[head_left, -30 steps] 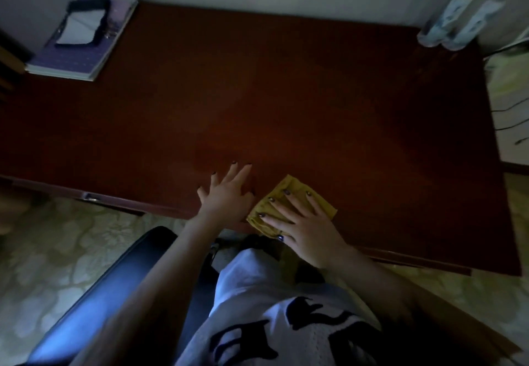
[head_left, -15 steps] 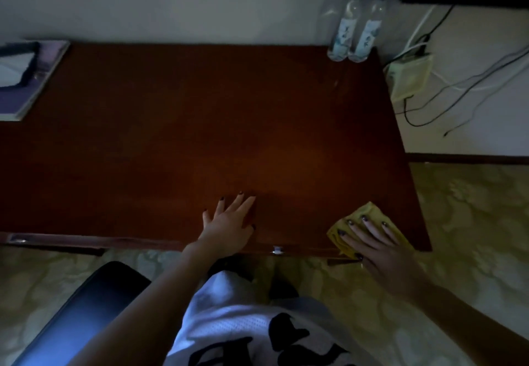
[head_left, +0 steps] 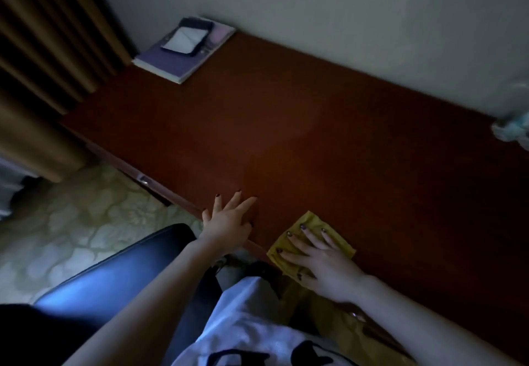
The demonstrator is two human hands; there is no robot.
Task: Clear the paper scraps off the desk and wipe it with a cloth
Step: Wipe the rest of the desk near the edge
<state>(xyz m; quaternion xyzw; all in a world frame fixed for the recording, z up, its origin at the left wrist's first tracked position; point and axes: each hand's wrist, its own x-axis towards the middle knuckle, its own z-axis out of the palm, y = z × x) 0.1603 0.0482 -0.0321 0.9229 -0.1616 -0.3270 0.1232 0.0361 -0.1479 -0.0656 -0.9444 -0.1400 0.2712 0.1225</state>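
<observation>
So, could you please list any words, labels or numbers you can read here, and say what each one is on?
Nothing here can be read.
White shirt: black print, cut off by the frame, unreadable.
Pale blue thing at the right edge of the picture: too blurred to read.
Purple notebook: no text can be made out.

desk (head_left: pixel 315 136) red-brown | cloth (head_left: pixel 310 219) mustard yel | notebook (head_left: pixel 171 66) purple | floor (head_left: pixel 71 222) pale grn, floral | shirt (head_left: pixel 243 322) wht w/ blk print

The room is dim. A plain pale wall (head_left: pixel 343 7) runs behind the dark reddish-brown bench (head_left: pixel 315 136). Brown curtains (head_left: pixel 43 50) hang at the left (heavy vertical folds). The floor (head_left: pixel 71 222) shows a pale mottled pattern, and a dark chair seat (head_left: pixel 114 274) catches a bluish sheen.
</observation>
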